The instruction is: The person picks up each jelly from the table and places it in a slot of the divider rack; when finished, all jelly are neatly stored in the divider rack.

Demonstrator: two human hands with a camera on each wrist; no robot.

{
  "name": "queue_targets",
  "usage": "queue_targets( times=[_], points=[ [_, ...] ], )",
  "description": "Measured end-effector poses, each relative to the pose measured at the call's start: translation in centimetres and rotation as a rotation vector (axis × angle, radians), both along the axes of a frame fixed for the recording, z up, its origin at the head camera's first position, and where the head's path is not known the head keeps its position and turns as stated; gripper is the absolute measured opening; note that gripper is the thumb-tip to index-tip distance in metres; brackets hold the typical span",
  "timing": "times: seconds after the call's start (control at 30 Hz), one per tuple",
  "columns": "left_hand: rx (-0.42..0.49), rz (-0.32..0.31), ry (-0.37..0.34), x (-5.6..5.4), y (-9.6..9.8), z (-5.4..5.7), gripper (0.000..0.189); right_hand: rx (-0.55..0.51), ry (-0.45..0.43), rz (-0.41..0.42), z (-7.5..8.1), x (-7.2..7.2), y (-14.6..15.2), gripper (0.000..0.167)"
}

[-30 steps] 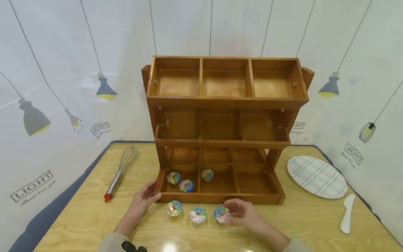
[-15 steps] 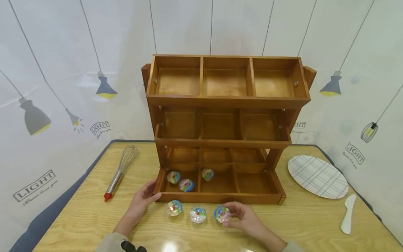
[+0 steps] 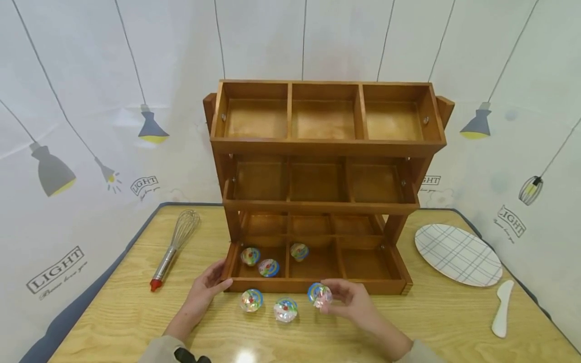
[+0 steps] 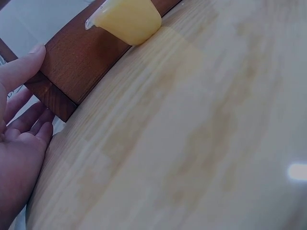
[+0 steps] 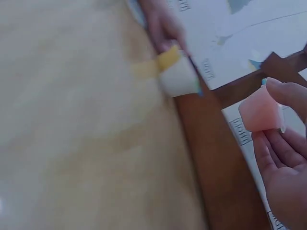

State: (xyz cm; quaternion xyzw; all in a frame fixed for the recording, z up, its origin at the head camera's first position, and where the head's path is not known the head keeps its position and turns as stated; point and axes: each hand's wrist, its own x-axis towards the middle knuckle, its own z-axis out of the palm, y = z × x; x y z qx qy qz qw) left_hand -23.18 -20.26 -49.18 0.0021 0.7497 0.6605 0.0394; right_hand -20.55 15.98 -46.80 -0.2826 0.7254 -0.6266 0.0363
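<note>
My right hand [image 3: 351, 302] pinches a pink jelly cup [image 5: 261, 110] between thumb and fingers. It is lifted off the table, close to the front board of the wooden three-tier shelf [image 3: 317, 286]. My left hand [image 3: 204, 290] grips the shelf's bottom left corner, thumb on the front board and fingers around the side. Between the hands, a yellow jelly cup [image 4: 129, 21] and a white jelly cup [image 3: 285, 309] stand on the table. In the bottom tier, two jelly cups [image 3: 269, 267] lie in the left compartment and another jelly cup [image 3: 299, 251] in the middle one.
A whisk [image 3: 174, 249] with a red handle tip lies left of the shelf. To the right are a checked plate [image 3: 458, 254] and a white spreader knife [image 3: 502, 308]. A printed cloth backdrop [image 3: 181, 101] rises behind the wooden table [image 3: 118, 312].
My right hand has taken hold of the rightmost jelly cup and raised it from the table toward the shelf. The left hand has kept its place at the corner.
</note>
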Motion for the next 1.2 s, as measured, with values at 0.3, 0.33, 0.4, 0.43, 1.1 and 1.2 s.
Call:
queue_targets(
  times=[0.3, 0.33, 0.4, 0.43, 1.1, 1.2],
  points=[
    [-0.007, 0.010, 0.010, 0.0, 0.1, 0.0, 0.066, 0.100, -0.137, -0.087, 3.7, -4.8, -1.5, 0.051],
    [-0.007, 0.011, 0.011, 0.0, 0.1, -0.1, 0.066, 0.140, -0.145, -0.097, 3.6, -5.4, -1.7, 0.051],
    [0.000, 0.015, 0.013, 0.0, 0.1, -0.2, 0.066, 0.236, -0.160, -0.120, 3.2, -6.2, -2.1, 0.051],
    [0.002, 0.015, 0.010, 0.0, 0.1, -0.3, 0.066, 0.276, -0.163, -0.125, 3.0, -6.5, -2.4, 0.051],
    [-0.003, 0.015, 0.016, 0.1, 0.2, 0.0, 0.064, 0.399, -0.252, -0.126, 2.2, -8.0, -3.6, 0.046],
    [-0.010, 0.010, 0.009, 0.2, 0.1, -0.1, 0.065, 0.396, -0.250, -0.121, 2.3, -7.9, -3.5, 0.049]
  ],
)
